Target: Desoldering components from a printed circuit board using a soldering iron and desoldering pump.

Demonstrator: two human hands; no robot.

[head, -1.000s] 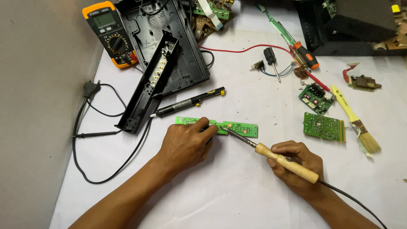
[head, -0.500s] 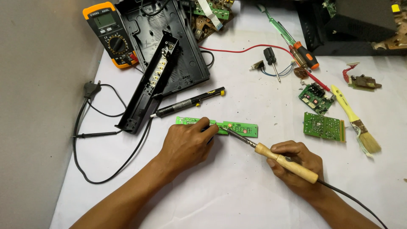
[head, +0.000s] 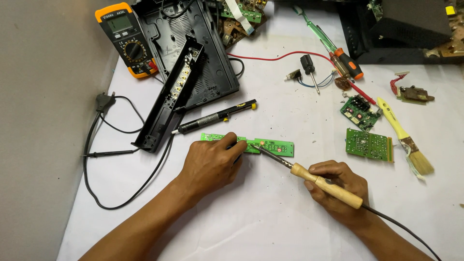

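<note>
Narrow green circuit board lies flat on the white surface, between the hands and just ahead of them. The left hand rests palm down on the board's left part, fingers curled and pressing it to the surface. The right hand is closed around the wooden handle of a soldering iron, whose metal tip touches the board just beside the left fingertips. A black desoldering pump lies just beyond the left hand, with a long black plastic casing and a yellow multimeter farther off. Beyond the right hand sit a square green board and a yellow-handled brush.
</note>
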